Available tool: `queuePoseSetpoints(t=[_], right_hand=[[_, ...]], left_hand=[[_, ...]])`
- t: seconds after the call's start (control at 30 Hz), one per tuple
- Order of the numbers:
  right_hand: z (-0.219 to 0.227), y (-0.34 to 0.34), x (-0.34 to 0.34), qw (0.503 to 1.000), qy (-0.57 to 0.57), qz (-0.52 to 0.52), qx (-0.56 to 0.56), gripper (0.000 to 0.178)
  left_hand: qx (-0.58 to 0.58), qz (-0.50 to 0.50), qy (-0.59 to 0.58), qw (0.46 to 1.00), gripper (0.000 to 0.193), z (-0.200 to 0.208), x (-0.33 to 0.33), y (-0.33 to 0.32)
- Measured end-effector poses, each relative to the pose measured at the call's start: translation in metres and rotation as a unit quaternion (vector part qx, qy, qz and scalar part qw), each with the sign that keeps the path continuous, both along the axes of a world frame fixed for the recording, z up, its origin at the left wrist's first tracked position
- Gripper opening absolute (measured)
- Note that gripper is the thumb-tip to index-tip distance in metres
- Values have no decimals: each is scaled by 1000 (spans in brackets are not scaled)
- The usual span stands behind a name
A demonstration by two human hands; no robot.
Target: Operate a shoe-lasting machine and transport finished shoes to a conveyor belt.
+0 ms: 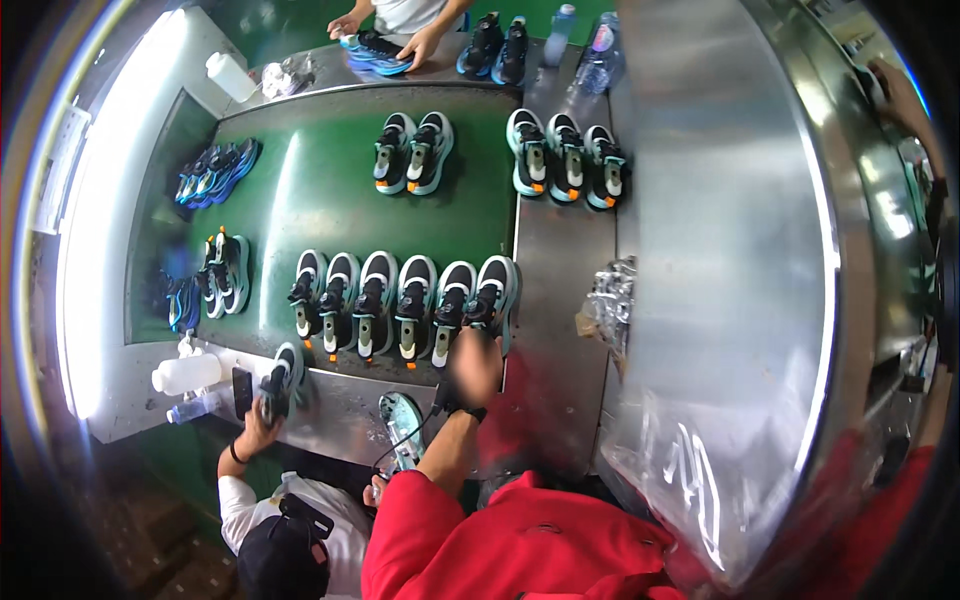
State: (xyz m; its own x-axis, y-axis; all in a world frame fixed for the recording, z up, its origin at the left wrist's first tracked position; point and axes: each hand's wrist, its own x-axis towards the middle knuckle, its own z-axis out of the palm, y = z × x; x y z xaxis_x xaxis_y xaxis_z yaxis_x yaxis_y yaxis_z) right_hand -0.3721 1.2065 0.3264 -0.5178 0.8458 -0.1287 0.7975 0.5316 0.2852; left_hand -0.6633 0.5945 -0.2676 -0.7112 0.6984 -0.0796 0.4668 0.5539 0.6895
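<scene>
My left hand (pixel 474 366) reaches forward from a red sleeve, a black strap and cable at its wrist. It is at the near end of the rightmost black-and-white sneaker (pixel 492 290) in a row of several on the green surface (pixel 330 220). Its fingers are blurred and partly hidden, so I cannot tell whether they grip the shoe. The neighbouring sneaker (pixel 453 300) stands close on the left, with an orange tab low on some shoes of the row. My right hand is not visible.
To the left, a co-worker's hand (pixel 260 430) holds a sneaker (pixel 284 378); a pale teal shoe (pixel 402 425) lies nearby. Across the table, another person handles a blue shoe (pixel 375 52). Three sneakers (pixel 566 155) line the metal ledge. Clear plastic (pixel 690 470) lies at right.
</scene>
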Motion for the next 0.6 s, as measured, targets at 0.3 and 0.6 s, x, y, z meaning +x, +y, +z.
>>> queuePoseSetpoints(t=[0.3,0.6], right_hand=[[-15,-121,-2,968,-159,44,189,64],[13,-254,10,973,-98,-39,203,79]], left_hand=[[30,-10,-8,999,50,18,-6,-9],[2,-112,-65,992,80,-24,-13,-20]])
